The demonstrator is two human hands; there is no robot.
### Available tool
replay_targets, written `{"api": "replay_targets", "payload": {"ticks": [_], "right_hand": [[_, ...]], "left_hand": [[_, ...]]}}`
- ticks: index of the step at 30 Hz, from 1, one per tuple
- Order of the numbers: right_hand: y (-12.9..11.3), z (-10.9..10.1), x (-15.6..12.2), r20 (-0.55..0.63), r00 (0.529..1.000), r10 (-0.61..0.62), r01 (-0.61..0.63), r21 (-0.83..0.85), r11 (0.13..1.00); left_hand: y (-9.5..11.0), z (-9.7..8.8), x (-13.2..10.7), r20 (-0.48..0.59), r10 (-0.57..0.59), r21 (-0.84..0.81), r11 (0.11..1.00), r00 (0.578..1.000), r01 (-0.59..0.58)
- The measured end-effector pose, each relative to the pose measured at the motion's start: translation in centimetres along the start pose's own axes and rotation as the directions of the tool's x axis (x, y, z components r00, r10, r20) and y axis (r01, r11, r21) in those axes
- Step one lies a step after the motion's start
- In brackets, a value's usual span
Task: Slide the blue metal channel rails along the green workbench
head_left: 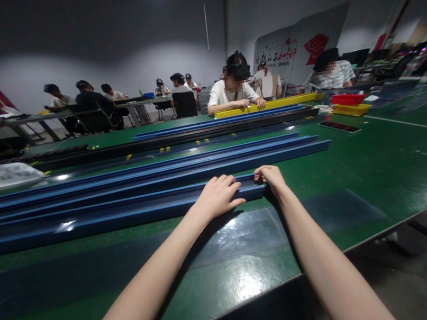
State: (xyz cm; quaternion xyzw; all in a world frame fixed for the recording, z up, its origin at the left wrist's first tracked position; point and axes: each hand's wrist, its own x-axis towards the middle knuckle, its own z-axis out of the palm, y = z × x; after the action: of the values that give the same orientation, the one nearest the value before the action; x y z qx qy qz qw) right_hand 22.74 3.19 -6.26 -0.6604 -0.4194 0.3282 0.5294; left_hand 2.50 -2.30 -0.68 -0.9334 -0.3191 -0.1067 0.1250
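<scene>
A long dark blue channel rail (105, 216) lies across the green table (379, 172) in front of me. My left hand (221, 195) rests on top of it near its right end, fingers curled over the rail's upper edge. My right hand (270, 177) pinches the very end of the same rail, fingers closed around it. Two more blue rails (151, 172) lie parallel just behind it.
Farther back lie black rails (178, 137), another blue one and a yellow rail (269, 104) held by a seated person in white (232, 93). Red and yellow trays (349, 104) sit at the right. Other people sit at distant tables. The table's edge drops off at the lower right.
</scene>
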Motion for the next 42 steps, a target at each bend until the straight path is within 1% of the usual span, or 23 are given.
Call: {"api": "replay_targets", "payload": {"ticks": [4,9,16,24,28,33,37,42], "right_hand": [[0.2,0.3,0.0,-0.021,1.000,0.019,-0.019,0.019,1.000],[0.4,0.3,0.1,-0.001,1.000,0.021,-0.021,-0.001,1.000],[0.2,0.0,0.4,0.070,0.997,0.033,-0.032,-0.014,0.999],[-0.5,-0.9,-0.1,0.182,0.983,0.033,-0.048,0.083,0.995],[-0.4,-1.2,-0.3,0.193,0.981,0.015,-0.039,0.123,0.992],[-0.4,-1.3,-0.6,0.218,0.976,0.006,-0.033,0.121,0.992],[-0.6,-1.5,-1.0,0.235,0.972,-0.006,-0.015,0.089,0.996],[-0.9,-1.8,-1.5,0.253,0.967,-0.025,0.014,0.044,0.999]], "left_hand": [[0.5,0.0,0.1,0.010,0.031,-0.029,0.999,0.999,-0.031],[0.7,0.0,0.0,0.016,0.062,-0.040,0.997,0.998,-0.062],[0.5,0.2,-0.1,0.007,0.099,-0.012,0.995,0.995,-0.099],[0.1,0.0,0.0,0.015,0.112,-0.082,0.990,0.994,-0.110],[0.1,0.3,0.1,0.004,0.082,-0.127,0.989,0.997,-0.081],[0.0,0.7,0.2,0.019,0.061,-0.115,0.992,0.998,-0.058],[0.0,1.1,-0.1,0.001,0.032,-0.078,0.996,0.999,-0.032],[0.4,1.5,-1.0,-0.061,-0.052,0.015,0.998,0.997,0.053]]}}
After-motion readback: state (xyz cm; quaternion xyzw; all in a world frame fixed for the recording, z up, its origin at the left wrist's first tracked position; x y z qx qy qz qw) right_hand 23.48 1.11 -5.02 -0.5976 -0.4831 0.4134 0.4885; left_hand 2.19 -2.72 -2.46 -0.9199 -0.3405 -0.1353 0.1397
